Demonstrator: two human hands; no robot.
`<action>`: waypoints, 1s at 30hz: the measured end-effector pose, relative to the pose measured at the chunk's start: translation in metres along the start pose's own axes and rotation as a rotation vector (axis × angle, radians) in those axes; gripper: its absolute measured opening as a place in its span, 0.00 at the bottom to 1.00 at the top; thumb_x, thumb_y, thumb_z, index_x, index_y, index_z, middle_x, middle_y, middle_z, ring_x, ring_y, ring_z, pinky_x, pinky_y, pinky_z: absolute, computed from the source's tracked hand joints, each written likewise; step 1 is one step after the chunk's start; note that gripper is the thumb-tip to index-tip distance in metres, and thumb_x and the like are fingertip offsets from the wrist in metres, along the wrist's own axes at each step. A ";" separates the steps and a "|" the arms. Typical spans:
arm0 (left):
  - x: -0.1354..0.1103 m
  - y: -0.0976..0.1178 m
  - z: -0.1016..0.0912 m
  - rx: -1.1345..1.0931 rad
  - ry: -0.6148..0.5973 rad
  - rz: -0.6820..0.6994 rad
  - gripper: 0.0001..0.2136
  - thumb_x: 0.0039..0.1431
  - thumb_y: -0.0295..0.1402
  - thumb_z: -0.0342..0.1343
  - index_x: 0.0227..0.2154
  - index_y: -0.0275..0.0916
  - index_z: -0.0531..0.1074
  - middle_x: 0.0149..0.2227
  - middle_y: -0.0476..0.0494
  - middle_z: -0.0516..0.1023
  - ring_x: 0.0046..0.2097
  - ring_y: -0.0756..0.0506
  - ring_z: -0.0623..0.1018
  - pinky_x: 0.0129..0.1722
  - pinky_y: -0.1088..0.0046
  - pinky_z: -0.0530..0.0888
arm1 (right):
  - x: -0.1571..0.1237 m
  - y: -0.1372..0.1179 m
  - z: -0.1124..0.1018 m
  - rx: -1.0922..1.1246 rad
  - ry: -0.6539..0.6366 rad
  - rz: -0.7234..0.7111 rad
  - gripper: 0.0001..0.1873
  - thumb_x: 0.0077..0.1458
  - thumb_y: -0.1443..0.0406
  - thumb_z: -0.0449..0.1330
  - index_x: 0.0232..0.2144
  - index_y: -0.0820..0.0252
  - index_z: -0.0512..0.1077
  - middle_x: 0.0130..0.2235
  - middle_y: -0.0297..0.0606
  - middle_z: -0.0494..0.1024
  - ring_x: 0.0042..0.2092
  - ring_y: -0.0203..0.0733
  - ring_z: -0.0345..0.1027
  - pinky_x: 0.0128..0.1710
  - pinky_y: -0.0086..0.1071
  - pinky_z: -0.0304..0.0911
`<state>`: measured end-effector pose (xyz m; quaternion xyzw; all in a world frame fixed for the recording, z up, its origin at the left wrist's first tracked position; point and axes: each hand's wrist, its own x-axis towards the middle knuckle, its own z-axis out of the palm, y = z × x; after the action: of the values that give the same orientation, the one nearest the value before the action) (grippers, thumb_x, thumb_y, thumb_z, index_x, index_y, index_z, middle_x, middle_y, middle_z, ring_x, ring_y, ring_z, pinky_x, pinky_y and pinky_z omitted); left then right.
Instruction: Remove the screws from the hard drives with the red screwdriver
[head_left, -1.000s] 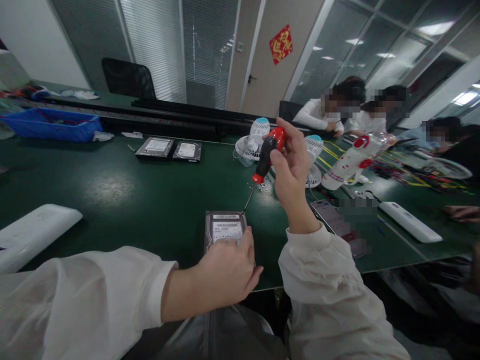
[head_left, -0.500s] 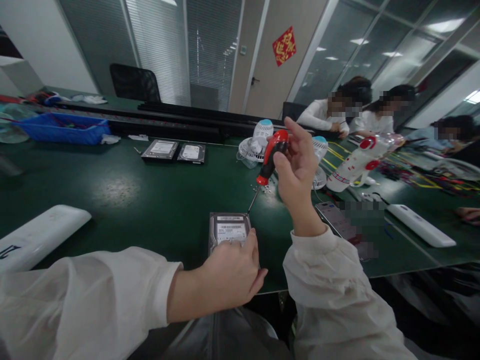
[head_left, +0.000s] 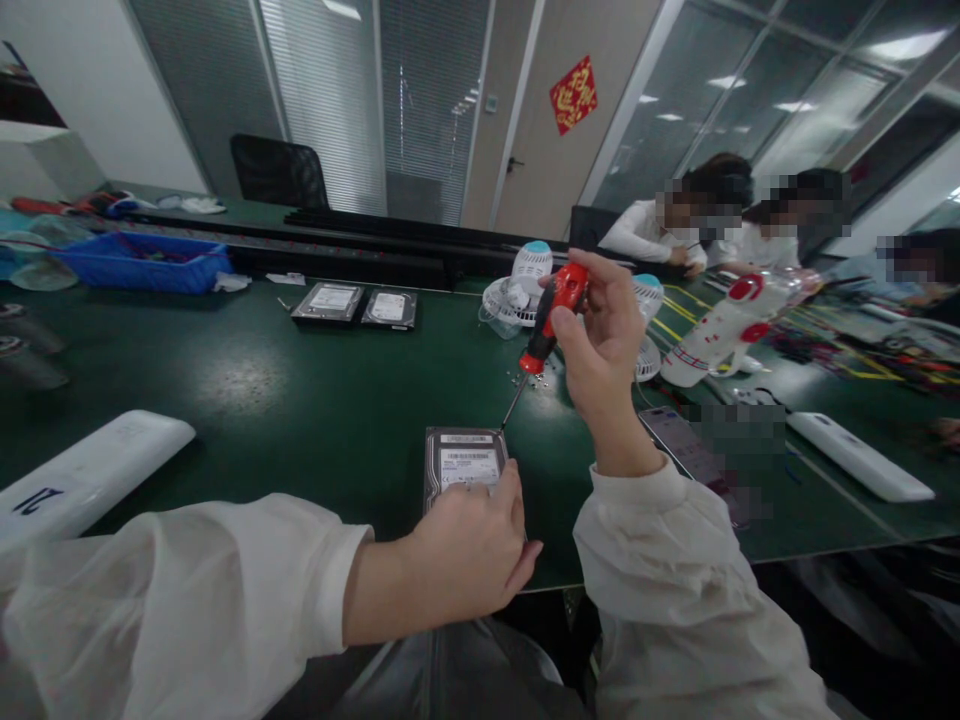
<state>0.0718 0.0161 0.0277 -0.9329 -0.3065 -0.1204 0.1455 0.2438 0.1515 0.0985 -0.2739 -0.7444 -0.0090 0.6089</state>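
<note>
A hard drive (head_left: 465, 447) lies label up near the table's front edge. Across its lower part rests my left hand (head_left: 472, 555), fingers closed on the drive and hiding much of it. My right hand (head_left: 604, 345) grips a red and black screwdriver (head_left: 553, 315) by its handle, with the index finger bent over the handle's end. The screwdriver's thin shaft slants down to the drive's far right corner, where its tip appears to meet a screw too small to make out. Beyond the shaft, several loose screws (head_left: 534, 380) are scattered on the green table (head_left: 337, 400).
Two more hard drives (head_left: 328, 302) lie farther back. Small white fans (head_left: 531, 270) stand behind the screwdriver. To the right are a phone (head_left: 682, 440), a white bottle (head_left: 720, 330) and a white bar-shaped case (head_left: 862, 455); a similar case (head_left: 97, 470) lies left. A blue bin (head_left: 142, 265) sits back left.
My right index finger has come down from a raised position onto the screwdriver's handle end. The tip stays at the drive's corner, and the left hand keeps its hold. The view has shifted slightly.
</note>
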 end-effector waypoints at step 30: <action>0.000 0.001 0.001 -0.014 -0.024 -0.001 0.28 0.70 0.44 0.41 0.52 0.24 0.77 0.58 0.18 0.74 0.32 0.39 0.82 0.26 0.66 0.74 | -0.001 0.001 0.002 -0.022 0.065 -0.028 0.23 0.56 0.52 0.63 0.53 0.44 0.67 0.49 0.36 0.70 0.47 0.44 0.70 0.46 0.44 0.71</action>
<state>0.0725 0.0159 0.0271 -0.9352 -0.3077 -0.1116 0.1352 0.2422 0.1527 0.0969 -0.2696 -0.7278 -0.0344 0.6297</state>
